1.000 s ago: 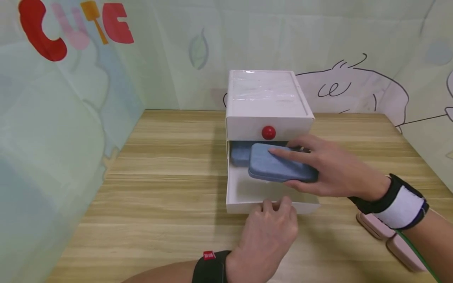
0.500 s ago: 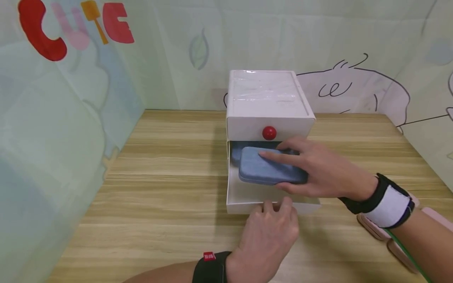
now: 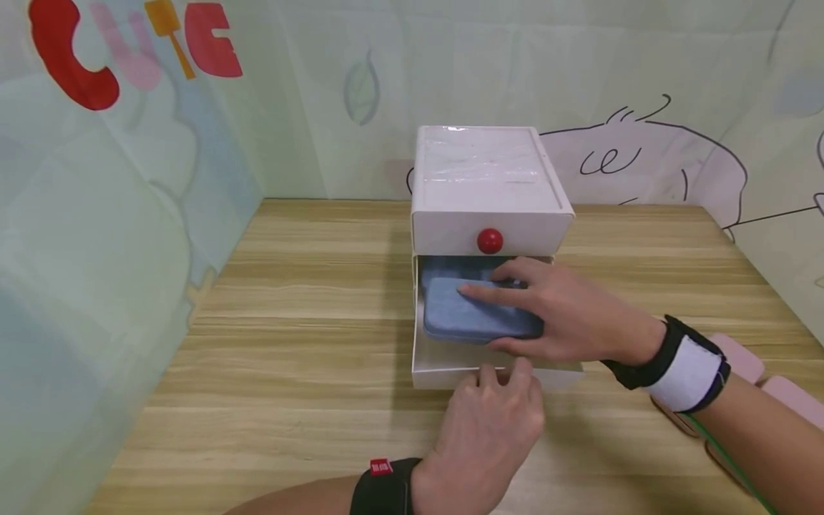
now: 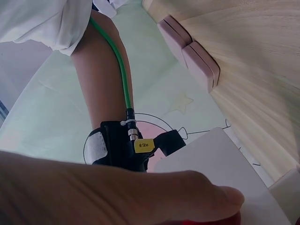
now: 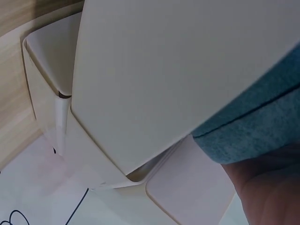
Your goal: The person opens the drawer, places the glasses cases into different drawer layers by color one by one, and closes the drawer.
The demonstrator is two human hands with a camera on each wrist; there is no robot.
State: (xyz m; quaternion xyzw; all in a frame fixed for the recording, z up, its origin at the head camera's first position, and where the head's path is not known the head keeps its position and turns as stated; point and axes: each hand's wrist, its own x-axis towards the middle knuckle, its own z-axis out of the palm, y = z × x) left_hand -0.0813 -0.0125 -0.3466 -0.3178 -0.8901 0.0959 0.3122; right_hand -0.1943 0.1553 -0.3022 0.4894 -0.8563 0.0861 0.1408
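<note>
The right hand point(image 3: 569, 315) grips a blue case point(image 3: 447, 316) between thumb and fingers, over the open drawer point(image 3: 434, 379) just beyond the left hand point(image 3: 483, 438); whether it touches the drawer is unclear. The left hand pinches the drawer's red knob point(image 4: 228, 221). A second blue case point(image 3: 444, 268) lies just past the held one, pink cases point(image 3: 793, 399) to the right hand's right

This looks like a staged booth, with cartoon-printed cloth walls point(image 3: 328, 79) behind and beside a wood-grain table point(image 3: 309, 307).

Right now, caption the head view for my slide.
Right hand holds a blue case over open drawer; left hand at its front.
</note>
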